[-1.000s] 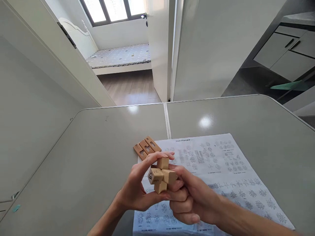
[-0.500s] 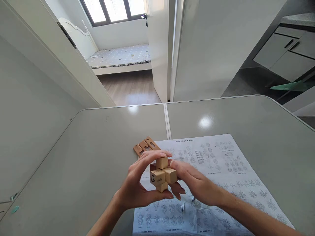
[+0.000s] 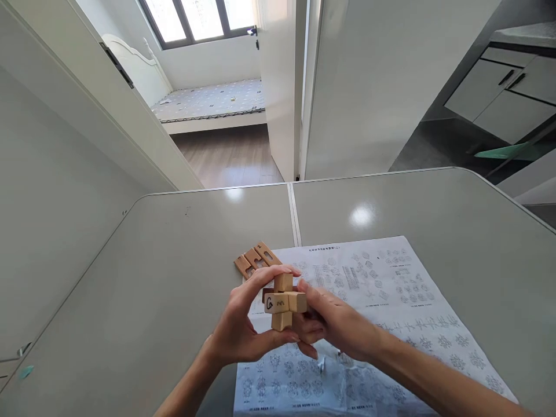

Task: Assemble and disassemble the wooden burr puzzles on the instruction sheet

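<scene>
A light wooden burr puzzle of interlocking blocks is held up above the paper, with letters marked in black on its near block. My left hand grips it from top and bottom, fingers over the upper block and thumb under the lower one. From the right, my right hand has its thumb and fingers closed on the puzzle's right and far side; some fingertips are hidden behind it. Just beyond my left fingers lie several notched, numbered wooden pieces, side by side on the table.
Under my hands a large printed sheet with puzzle diagrams covers part of the grey table; it is creased and torn near the front. A seam crosses the tabletop. Beyond the far edge stand an open door and a bed.
The puzzle has turned slightly in my hands, so its lettered block now faces me more squarely. My right fingers have curled in closer behind it.
</scene>
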`<state>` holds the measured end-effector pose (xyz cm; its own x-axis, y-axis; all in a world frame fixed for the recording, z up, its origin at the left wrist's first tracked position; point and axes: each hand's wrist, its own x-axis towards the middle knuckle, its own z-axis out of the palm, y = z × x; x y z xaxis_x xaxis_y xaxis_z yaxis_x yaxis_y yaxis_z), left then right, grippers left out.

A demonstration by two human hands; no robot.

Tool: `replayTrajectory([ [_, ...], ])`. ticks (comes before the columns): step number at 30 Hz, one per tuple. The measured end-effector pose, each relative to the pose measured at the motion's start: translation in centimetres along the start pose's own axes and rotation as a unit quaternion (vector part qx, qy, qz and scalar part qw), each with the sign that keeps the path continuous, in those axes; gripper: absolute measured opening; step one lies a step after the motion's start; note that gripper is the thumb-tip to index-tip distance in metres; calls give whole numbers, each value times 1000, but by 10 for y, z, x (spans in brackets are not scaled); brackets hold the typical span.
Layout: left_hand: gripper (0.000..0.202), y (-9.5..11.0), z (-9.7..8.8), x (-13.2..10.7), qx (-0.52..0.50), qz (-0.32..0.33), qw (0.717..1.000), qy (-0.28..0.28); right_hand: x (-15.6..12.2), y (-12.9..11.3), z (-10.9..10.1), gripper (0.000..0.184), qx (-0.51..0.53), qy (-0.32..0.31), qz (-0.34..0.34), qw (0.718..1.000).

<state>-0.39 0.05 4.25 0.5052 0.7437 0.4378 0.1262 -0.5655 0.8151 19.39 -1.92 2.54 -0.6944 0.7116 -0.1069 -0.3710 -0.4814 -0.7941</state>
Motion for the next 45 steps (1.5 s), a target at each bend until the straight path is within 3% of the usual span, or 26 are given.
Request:
replayTrajectory([
  [4,72,1,2,2,82,11,996,25,-1,-11,-10,61,-148,49,-19,988],
  [8,69,1,4,4,174,28,983,53,-7,-25,-20,59,-319,114,-86,937],
  [11,63,0,6,4,231,27,970,77,-10,-32,-24,53,-395,98,-94,908],
  [17,54,-4,8,1,268,35,960,69,-9,-31,-28,41,-427,58,-106,896],
  [19,53,-5,8,1,277,29,958,66,-9,-32,-31,34,-478,68,-143,864],
  [24,53,-9,10,-2,294,-1,955,31,-11,-35,-43,30,-644,51,-223,730],
  [28,54,-10,12,-3,294,-13,956,5,-9,-29,-46,27,-703,19,-233,672],
  [31,57,-10,13,-3,285,-23,958,11,-7,-23,-44,31,-707,32,-239,664],
  [36,59,-12,12,-3,283,-23,959,11,-6,-19,-43,34,-680,58,-243,689],
  [45,59,-15,12,-5,285,-42,958,-5,-7,-22,-45,32,-693,28,-216,687],
])
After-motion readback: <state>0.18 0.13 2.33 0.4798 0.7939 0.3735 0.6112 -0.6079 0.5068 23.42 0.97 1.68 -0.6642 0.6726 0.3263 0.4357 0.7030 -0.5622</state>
